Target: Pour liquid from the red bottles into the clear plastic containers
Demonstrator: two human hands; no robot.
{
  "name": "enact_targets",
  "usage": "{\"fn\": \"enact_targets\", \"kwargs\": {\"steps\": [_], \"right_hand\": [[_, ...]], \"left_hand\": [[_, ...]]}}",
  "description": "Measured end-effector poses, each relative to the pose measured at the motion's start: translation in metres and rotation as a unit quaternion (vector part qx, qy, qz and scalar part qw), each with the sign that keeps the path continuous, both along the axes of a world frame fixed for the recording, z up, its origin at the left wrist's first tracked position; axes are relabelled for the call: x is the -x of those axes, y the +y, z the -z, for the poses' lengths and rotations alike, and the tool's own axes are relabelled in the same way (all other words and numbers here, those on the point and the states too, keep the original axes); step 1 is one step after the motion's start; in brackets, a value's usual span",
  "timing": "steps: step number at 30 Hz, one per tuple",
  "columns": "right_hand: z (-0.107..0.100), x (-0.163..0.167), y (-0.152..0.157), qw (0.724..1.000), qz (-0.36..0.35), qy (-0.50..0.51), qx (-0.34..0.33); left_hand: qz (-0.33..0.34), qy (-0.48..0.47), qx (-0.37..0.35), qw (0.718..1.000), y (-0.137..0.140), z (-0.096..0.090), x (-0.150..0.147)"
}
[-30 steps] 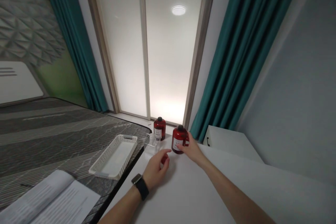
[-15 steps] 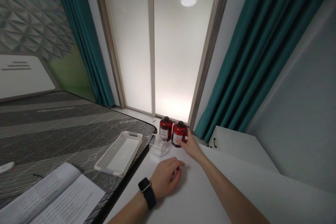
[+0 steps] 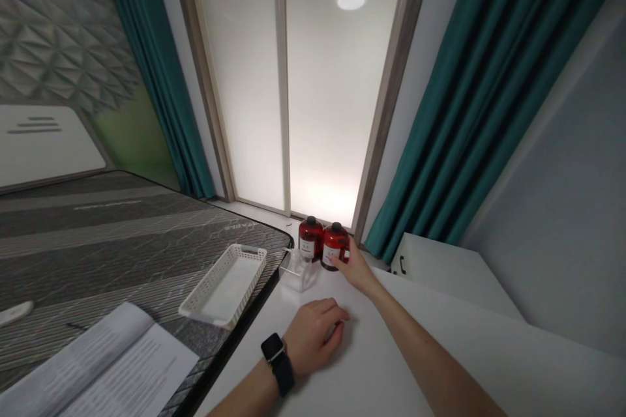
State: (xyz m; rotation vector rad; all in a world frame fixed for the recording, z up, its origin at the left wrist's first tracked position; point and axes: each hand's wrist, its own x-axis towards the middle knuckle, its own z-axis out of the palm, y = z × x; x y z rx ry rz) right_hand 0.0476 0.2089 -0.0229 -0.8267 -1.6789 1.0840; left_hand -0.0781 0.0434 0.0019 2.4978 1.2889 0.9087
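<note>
My right hand [image 3: 358, 270] is closed around the right side of a red jug-like bottle [image 3: 331, 256] with a dark cap and a pale label. This bottle stands upright on the white tabletop [image 3: 386, 345], right beside a second red bottle [image 3: 307, 249] of the same kind. In front of that second bottle sits a small clear box [image 3: 293, 272] with something pale or transparent in it, too unclear to name. Nearer to me, my left hand [image 3: 317, 333] rests on the tabletop, its fingers loosely bent and the thumb apart, holding nothing. A black watch [image 3: 277, 363] is on my left wrist.
Left of the table is a dark patterned mattress [image 3: 147, 234]. On it lie a white perforated basket [image 3: 188, 303], an open booklet [image 3: 127, 371] and a white object [image 3: 15, 313]. A white cabinet [image 3: 450, 267] stands at the right, with frosted sliding doors [image 3: 327, 111] behind.
The right-hand bottle has shifted very slightly back, with my right hand still on it. My left hand has drawn a little toward me. Little else differs beyond a small camera shift.
</note>
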Motion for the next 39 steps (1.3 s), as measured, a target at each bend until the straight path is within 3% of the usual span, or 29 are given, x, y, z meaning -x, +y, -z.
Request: {"fn": "enact_targets", "kwargs": {"steps": [7, 13, 17, 23, 28, 34, 39], "right_hand": [[0.004, -0.001, -0.002, 1.000, -0.005, 0.002, 0.014], [0.004, -0.028, -0.020, 0.997, 0.050, -0.013, 0.051], [-0.008, -0.061, -0.052, 0.995, 0.055, -0.013, 0.079], [-0.032, -0.121, -0.134, 0.993, 0.027, 0.004, 0.117], [-0.034, -0.167, -0.192, 0.989, 0.053, 0.006, 0.135], [-0.035, -0.185, -0.219, 0.986, 0.064, 0.024, 0.155], [-0.029, -0.187, -0.231, 0.986, 0.061, 0.044, 0.152]], "left_hand": [[0.012, 0.022, -0.004, 1.000, -0.001, -0.002, -0.001], [0.014, 0.017, -0.008, 1.000, -0.001, -0.001, 0.003], [0.022, 0.014, -0.005, 1.000, -0.003, -0.002, 0.001], [0.055, 0.009, 0.006, 0.998, -0.013, -0.005, -0.008], [0.059, 0.027, 0.000, 0.998, -0.019, -0.005, -0.016], [0.047, 0.060, -0.050, 0.996, -0.022, -0.008, -0.024], [0.076, 0.118, -0.040, 0.989, -0.027, -0.012, -0.034]]}}
